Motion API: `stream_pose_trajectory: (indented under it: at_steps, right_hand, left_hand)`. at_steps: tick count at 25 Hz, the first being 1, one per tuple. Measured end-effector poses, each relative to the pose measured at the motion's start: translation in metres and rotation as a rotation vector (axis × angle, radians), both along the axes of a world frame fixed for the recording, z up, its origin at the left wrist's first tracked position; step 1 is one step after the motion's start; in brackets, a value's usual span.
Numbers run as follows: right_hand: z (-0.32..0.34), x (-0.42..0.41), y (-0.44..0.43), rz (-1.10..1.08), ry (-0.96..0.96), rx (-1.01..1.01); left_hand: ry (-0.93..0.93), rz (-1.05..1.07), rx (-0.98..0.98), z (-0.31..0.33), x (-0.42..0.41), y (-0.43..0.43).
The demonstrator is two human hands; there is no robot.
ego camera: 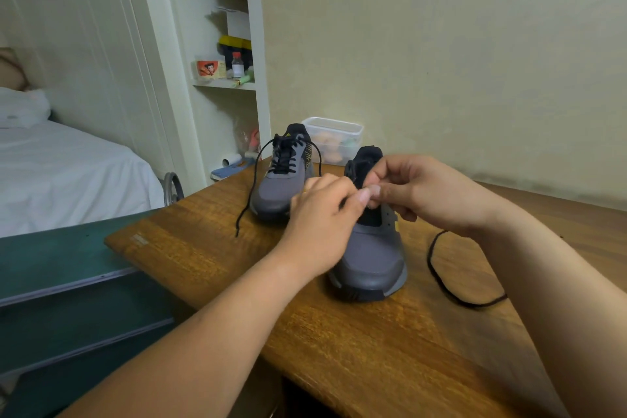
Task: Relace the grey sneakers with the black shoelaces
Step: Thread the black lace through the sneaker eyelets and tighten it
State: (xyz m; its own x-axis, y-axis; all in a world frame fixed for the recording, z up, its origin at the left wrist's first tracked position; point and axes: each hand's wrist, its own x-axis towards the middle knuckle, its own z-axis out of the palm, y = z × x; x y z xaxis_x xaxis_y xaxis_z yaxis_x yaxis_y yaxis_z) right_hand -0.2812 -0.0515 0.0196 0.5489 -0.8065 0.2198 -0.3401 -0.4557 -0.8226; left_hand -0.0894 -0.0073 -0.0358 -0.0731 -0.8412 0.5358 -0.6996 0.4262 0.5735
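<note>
Grey mesh sneaker (369, 251), not yet laced, stands near the front of our brown wooden tabletop (339, 349), its laced twin (281, 187) behind. Our left hand (322, 224) and right hand (417, 190) meet over its tongue, fingers (373, 192) pinching what looks like the end of the thin black shoelace (430, 258) trailing right. We should steady the eyelet and feed the tip straight, slack untwisted.

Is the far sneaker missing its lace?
No, a black shoelace crisscrosses the far sneaker, one loose end trailing onto the table.
</note>
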Motion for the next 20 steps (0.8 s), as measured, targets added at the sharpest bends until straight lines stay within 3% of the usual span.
stream_pose_trajectory:
  at_steps: [3,5,8,11,13,15,17,20]
  right_hand:
    - [0.003,-0.019,-0.002,-0.061,0.016,0.057]
    - [0.003,-0.028,-0.005,-0.111,0.037,0.057]
    - [0.002,-0.015,-0.003,-0.063,0.047,0.011]
    - [-0.002,0.001,0.0,0.006,0.044,-0.033]
    - [-0.002,-0.004,-0.001,-0.018,0.042,-0.026]
    - [-0.001,-0.016,-0.005,-0.074,0.032,-0.012]
    - [-0.001,-0.024,-0.007,-0.115,0.018,-0.014]
    - [-0.001,-0.009,-0.001,-0.035,0.031,-0.027]
  left_hand:
    - [0.258,0.185,0.059,-0.011,0.031,-0.006]
    - [0.148,0.403,0.075,-0.02,0.043,-0.005]
    - [-0.024,0.231,0.001,-0.012,0.022,0.001]
    - [-0.043,0.02,-0.031,-0.004,0.0,0.001]
    - [0.097,0.049,-0.006,-0.009,0.012,-0.002]
    - [0.226,0.213,0.051,-0.017,0.034,-0.005]
    - [0.136,0.337,0.045,-0.022,0.04,0.0]
    - [-0.017,0.119,-0.022,-0.013,0.016,0.005]
